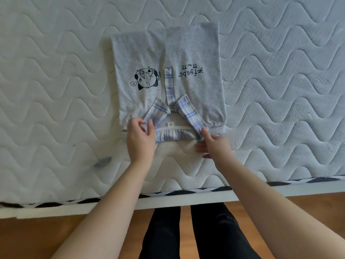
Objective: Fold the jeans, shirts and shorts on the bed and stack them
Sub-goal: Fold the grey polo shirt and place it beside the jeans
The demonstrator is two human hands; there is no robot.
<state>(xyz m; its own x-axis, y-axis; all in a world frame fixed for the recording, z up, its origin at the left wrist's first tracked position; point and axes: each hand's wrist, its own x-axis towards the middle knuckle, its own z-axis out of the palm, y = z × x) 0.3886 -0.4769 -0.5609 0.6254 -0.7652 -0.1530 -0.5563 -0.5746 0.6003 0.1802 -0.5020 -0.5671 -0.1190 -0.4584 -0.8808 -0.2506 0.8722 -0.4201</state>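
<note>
A light grey shirt (197,51) lies flat on the mattress, its sides folded in, with a black cartoon print on the left and black lettering on the right. Its plaid collar (190,111) and placket point toward me. My left hand (141,140) pinches the left collar corner at the shoulder edge. At the right shoulder edge, my right hand (212,142) holds the right end of the collar, and it is blurred.
The white quilted mattress (65,90) spreads on all sides of the shirt. Its black-and-white trimmed front edge (186,193) runs below my forearms. Beyond it are a wooden floor (28,240) and my dark-trousered legs (186,234).
</note>
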